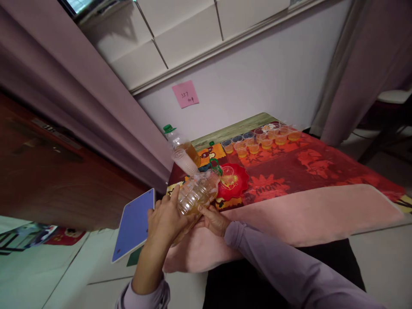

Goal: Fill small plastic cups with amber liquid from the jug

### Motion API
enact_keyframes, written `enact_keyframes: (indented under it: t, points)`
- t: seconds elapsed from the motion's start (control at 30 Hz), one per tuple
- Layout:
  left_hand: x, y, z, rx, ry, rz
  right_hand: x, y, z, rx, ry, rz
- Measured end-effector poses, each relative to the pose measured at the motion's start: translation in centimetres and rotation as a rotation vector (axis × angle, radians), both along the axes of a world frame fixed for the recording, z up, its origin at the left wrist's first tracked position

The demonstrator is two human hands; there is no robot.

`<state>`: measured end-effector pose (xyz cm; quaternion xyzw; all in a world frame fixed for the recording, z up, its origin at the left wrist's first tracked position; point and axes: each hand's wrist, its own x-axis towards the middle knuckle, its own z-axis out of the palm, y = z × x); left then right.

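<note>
A large clear plastic bottle (198, 193) of yellowish liquid is tilted, its mouth pointing towards a red scalloped plate (243, 182). My left hand (165, 216) wraps round its left side. From the right, my right hand (215, 219) grips its lower side, thumb on the plastic. A green handle ring (214, 166) sits near the bottle's neck. On the plate stands a clear plastic cup (228, 173); how much is in it I cannot tell. Just behind the bottle leans a stack of clear cups (186, 162).
A second bottle (189, 150) with a green cap stands at the back left. Several cups of orange-yellow liquid (254, 148) line the table's back. A loose green cap (211, 143) lies nearby. Pink cloth (289, 214) covers the front edge; a blue board (135, 225) is at the left.
</note>
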<state>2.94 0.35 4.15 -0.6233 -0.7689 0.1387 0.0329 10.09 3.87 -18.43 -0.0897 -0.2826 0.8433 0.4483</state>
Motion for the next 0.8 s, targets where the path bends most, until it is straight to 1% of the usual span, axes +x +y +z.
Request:
enact_keyframes:
  t: [0.5, 0.8]
  points:
    - [0.52, 0.02, 0.38, -0.039, 0.008, 0.023, 0.05, 0.01, 0.04, -0.021, 0.029, 0.008]
    - [0.24, 0.05, -0.05, -0.025, 0.028, 0.016, -0.11, 0.14, -0.29, -0.020, 0.026, 0.006]
